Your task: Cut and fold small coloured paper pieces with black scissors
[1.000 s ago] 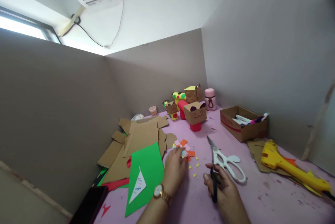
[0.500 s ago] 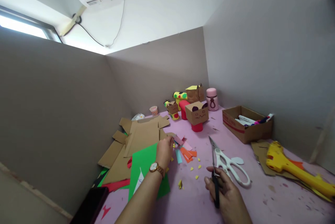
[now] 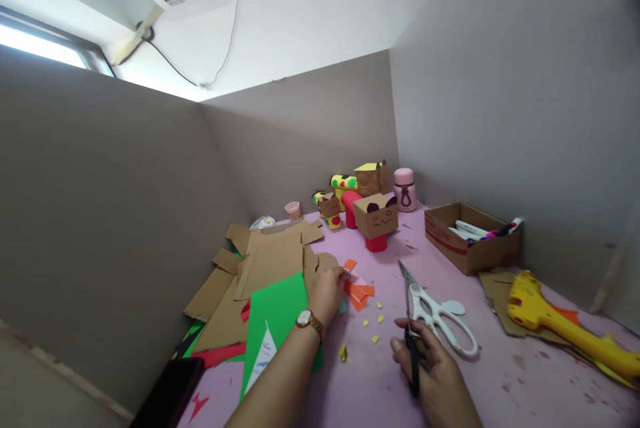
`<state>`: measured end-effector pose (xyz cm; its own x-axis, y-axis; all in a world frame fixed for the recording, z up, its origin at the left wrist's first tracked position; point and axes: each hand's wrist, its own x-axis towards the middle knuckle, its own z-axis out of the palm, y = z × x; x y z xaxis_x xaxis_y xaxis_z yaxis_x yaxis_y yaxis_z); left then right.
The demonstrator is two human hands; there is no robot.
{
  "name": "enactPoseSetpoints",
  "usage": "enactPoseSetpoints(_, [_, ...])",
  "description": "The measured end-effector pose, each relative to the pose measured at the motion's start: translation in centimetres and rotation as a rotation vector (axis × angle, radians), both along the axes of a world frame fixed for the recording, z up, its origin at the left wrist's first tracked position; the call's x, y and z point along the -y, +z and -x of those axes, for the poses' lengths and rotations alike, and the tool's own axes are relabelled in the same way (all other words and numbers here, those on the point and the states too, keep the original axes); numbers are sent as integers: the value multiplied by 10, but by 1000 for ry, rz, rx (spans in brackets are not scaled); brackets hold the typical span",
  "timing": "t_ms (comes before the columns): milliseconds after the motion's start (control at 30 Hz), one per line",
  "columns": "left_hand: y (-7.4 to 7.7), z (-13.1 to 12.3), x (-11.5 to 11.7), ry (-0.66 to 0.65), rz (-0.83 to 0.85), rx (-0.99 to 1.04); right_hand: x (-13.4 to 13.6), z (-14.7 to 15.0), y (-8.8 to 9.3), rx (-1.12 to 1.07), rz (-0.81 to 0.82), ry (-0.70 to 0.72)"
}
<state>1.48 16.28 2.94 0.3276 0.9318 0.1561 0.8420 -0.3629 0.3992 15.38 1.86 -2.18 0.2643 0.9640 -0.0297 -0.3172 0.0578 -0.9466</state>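
Note:
My left hand (image 3: 327,291), with a watch on its wrist, reaches over the edge of a green sheet (image 3: 275,298) to a pile of paper strips. Its fingertips are pinched together beside an orange paper strip (image 3: 356,291); what lies between them is too small to make out. My right hand (image 3: 433,365) is closed on black-handled scissors (image 3: 413,365), seen nearly edge-on with the blades pointing away. Just beyond it, white-handled scissors (image 3: 443,321) lie on the pink table. Small yellow paper bits (image 3: 375,339) are scattered between my hands.
Cut cardboard (image 3: 273,258) lies at left, near a dark phone (image 3: 170,391). Box-headed cat figures (image 3: 376,218) and a pink flask (image 3: 405,189) stand at the back. At right are a cardboard box (image 3: 465,248) of markers and a yellow glue gun (image 3: 555,321).
My left hand has moved right and slightly nearer, across the paper strips. A pink strip by its fingers no longer shows, and an orange one is uncovered. My right hand stays put.

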Motion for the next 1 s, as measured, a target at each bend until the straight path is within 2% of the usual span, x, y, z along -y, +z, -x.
enactPoseSetpoints(167, [-3, -3, 3, -151, -20, -62, 2, 1, 3, 10, -4, 14])
enactPoseSetpoints(367, [5, -9, 22, -111, -70, -3, 1, -2, 3, 1, 0, -36])
enactPoseSetpoints(500, [11, -5, 49, -164, 85, -1, 2, -1, 4, -19, -6, -39])
enactPoseSetpoints(567, [8, -6, 60, -184, 151, 10, 3, 0, 6, -22, -8, -26])
enactPoseSetpoints(667, [1, -20, 69, -158, 139, 67, 2, 1, 8, -23, -10, -34])
enactPoseSetpoints(800, [0, -37, 66, -151, 77, 151, 0, -2, 4, -10, -19, -57])
enactPoseSetpoints(900, [12, -20, 53, -96, 41, 155, 0, -3, 2, 5, -13, -67])
enactPoseSetpoints(1000, [29, 21, 41, -15, 47, 102, 2, 0, 2, 12, -11, -93])
